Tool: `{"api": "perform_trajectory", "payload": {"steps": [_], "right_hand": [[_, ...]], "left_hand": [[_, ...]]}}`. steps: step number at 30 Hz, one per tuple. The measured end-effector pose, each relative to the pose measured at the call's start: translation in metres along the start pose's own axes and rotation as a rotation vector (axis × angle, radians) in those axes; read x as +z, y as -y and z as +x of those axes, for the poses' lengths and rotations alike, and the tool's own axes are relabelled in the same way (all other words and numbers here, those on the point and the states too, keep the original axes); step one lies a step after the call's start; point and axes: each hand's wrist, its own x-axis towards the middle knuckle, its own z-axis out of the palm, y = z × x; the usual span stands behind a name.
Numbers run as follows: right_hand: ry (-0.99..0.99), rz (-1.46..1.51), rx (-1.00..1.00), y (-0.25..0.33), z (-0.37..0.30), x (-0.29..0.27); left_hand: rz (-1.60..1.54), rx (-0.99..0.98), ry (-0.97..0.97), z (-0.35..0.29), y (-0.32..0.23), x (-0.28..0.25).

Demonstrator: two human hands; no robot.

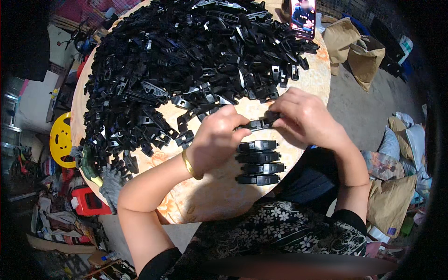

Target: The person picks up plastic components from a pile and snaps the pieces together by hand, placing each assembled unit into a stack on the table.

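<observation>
Between my two hands is a black plastic part (257,124), long and narrow, held level just over the table. My left hand (215,135) pinches its left end with thumb and fingertips. At its right end, my right hand (301,114) has its fingers closed round it, hiding that end. Just below them, nearer to me, several similar black plastic parts (259,157) lie side by side in a neat column. A large heap of loose black plastic parts (186,56) spreads beyond my hands and to the left.
The round table (182,205) has a pale flowered cover. A phone (303,18) stands upright at its far right edge. Grey gloves (112,184) lie on the left edge. Brown paper bags (366,58) and filled sacks (392,154) stand on the floor to the right.
</observation>
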Motion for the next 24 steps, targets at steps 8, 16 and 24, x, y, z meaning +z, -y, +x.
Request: {"api": "perform_trajectory", "payload": {"steps": [8,16,24], "right_hand": [[0.086,-0.072,0.004,0.003,0.000,0.000],[0.121,0.136,-0.069,0.000,0.008,0.009],[0.501,0.520,0.021,-0.005,0.014,0.002]], "left_hand": [[-0.016,-0.013,0.020,0.001,0.002,-0.001],[0.039,0.032,0.156,0.001,0.002,-0.005],[1.028,0.018,-0.077,-0.014,0.030,-0.114]]}}
